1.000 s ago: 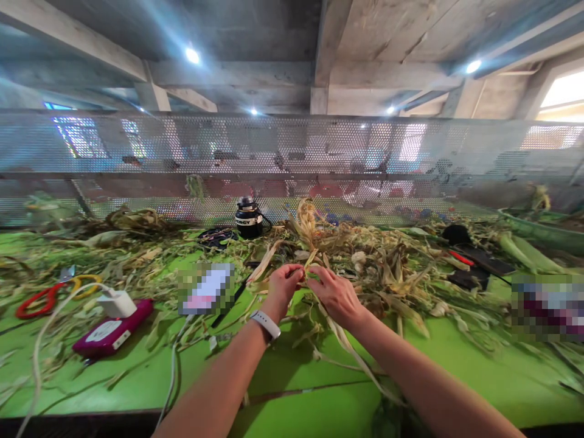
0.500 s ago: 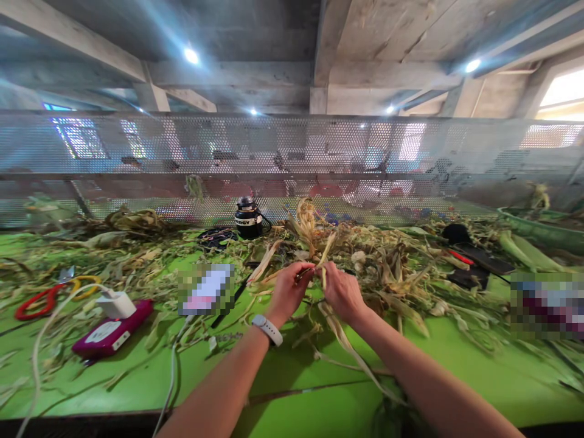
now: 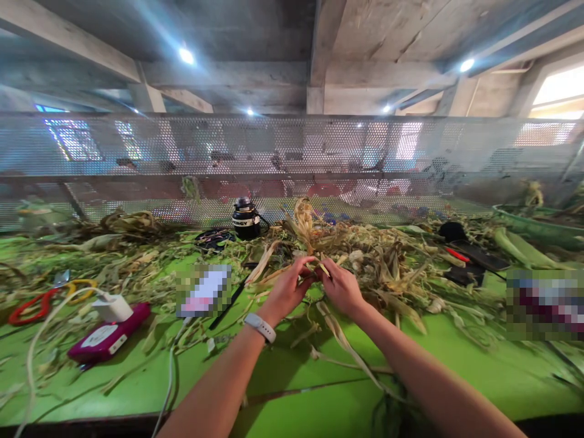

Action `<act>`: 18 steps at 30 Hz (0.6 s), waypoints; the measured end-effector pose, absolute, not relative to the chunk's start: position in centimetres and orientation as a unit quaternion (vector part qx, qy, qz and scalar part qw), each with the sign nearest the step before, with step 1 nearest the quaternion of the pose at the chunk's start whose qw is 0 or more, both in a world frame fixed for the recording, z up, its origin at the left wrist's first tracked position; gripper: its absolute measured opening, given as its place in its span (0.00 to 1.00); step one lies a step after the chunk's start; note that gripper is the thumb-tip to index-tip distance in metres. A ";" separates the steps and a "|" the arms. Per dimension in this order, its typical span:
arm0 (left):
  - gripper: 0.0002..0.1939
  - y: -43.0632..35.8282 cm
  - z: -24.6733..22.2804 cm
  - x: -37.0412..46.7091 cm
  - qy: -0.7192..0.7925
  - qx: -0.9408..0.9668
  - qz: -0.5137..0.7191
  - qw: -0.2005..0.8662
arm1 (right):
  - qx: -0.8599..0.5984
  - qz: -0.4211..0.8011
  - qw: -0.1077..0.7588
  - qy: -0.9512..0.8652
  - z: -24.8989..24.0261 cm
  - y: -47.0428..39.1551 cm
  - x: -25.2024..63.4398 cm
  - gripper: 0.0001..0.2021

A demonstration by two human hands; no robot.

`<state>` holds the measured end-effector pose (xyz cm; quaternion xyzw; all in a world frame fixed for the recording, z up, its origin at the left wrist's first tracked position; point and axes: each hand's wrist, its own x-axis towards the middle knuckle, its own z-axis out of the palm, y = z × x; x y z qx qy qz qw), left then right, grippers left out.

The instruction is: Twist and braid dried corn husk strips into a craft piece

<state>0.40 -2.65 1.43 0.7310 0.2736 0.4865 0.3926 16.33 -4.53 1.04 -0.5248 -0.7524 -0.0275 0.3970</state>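
Above the green tabletop [image 3: 292, 389] my left hand [image 3: 288, 289] and my right hand [image 3: 340, 287] meet, fingertips almost touching. Between them is a pale yellow strip of dry leaf [image 3: 323, 267], apparently corn husk, pinched by both hands. Only a short piece of it shows; the fingers cover the rest. A white watch band is on my left wrist. Just beyond the hands stands a dried, twisted husk bundle [image 3: 303, 219]. Under my right hand lies a long pale strip [image 3: 344, 344]. Dry husks and leaves [image 3: 395, 267] heap up to the right.
A purple power bank [image 3: 103, 340] with a white plug, and red-and-yellow-handled scissors [image 3: 41, 304], lie left. A blurred phone-like device [image 3: 205, 291] is nearer. A black bottle [image 3: 245, 220] stands before the perforated metal screen [image 3: 274, 140]. At far right is a green basket [image 3: 538, 226].
The strip stood up above my fingers earlier; now it is lower and mostly hidden between them. My hands remain close together. The view has shifted slightly.
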 end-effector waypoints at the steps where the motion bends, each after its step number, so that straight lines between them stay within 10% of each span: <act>1: 0.21 -2.8 1.6 0.4 0.276 0.721 0.492 0.401 | -0.515 -0.004 0.420 -0.747 1.1 -4.4 16.3 0.07; 11: 0.21 -2.0 2.8 0.1 0.275 0.321 0.655 0.626 | -0.464 0.061 0.617 -0.633 1.4 -4.4 16.1 0.09; 18: 0.16 -3.5 1.0 2.2 0.282 0.495 0.554 0.608 | -0.487 0.140 0.636 -0.583 0.5 -4.0 15.8 0.10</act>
